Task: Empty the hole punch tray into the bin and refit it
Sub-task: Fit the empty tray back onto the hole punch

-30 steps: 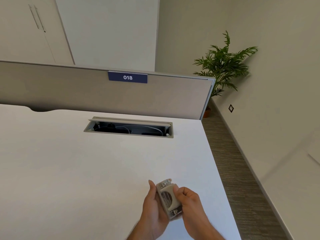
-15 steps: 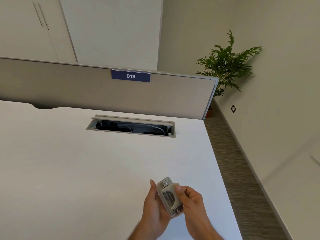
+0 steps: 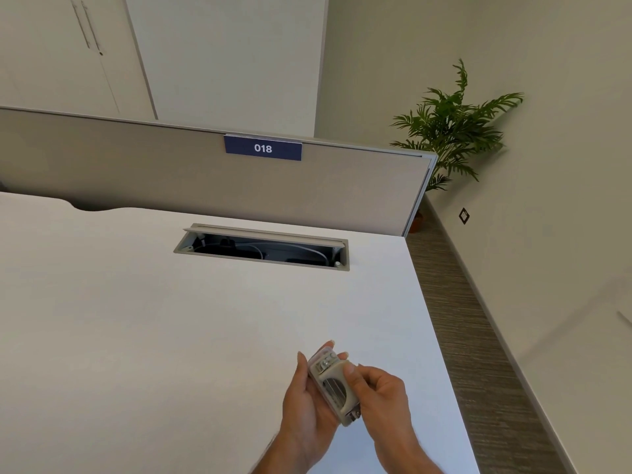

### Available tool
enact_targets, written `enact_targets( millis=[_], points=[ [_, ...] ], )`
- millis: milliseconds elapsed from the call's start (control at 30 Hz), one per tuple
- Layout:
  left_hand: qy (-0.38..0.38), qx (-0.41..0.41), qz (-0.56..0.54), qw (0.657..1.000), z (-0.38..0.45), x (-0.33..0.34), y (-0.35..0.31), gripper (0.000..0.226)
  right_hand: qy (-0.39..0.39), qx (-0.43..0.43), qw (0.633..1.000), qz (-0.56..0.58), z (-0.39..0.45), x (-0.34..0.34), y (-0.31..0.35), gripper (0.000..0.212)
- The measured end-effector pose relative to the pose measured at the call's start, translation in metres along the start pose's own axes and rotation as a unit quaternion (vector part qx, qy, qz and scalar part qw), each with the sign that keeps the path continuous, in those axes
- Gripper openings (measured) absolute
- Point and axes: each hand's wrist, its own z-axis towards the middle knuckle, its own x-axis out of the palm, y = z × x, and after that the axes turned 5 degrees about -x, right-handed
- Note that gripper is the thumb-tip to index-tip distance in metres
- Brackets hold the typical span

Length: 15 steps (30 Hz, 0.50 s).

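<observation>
A small grey hole punch (image 3: 333, 388) is held up over the near right part of the white desk (image 3: 171, 319), tilted on its side with its metal underside facing me. My left hand (image 3: 306, 401) cups it from the left and behind. My right hand (image 3: 379, 391) grips its right side, thumb pressed on the grey body. I cannot tell whether the tray is on the punch. No bin is in view.
A cable opening (image 3: 261, 248) is cut into the desk near its far edge. A grey divider panel (image 3: 171, 179) with a blue "018" label (image 3: 262, 148) stands behind it. The desk's right edge drops to striped floor (image 3: 461, 319); a potted plant (image 3: 448, 128) stands in the corner.
Both hands have kept hold of the hole punch and turned it slightly in place. The view has shifted a little to the right and down.
</observation>
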Motion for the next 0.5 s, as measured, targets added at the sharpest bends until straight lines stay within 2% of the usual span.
enact_targets(
  millis=[500],
  points=[
    [-0.021, -0.046, 0.025, 0.998, -0.002, -0.001, -0.002, 0.056, 0.008, 0.012, 1.000, 0.004, 0.006, -0.002, -0.013, 0.020]
  ],
)
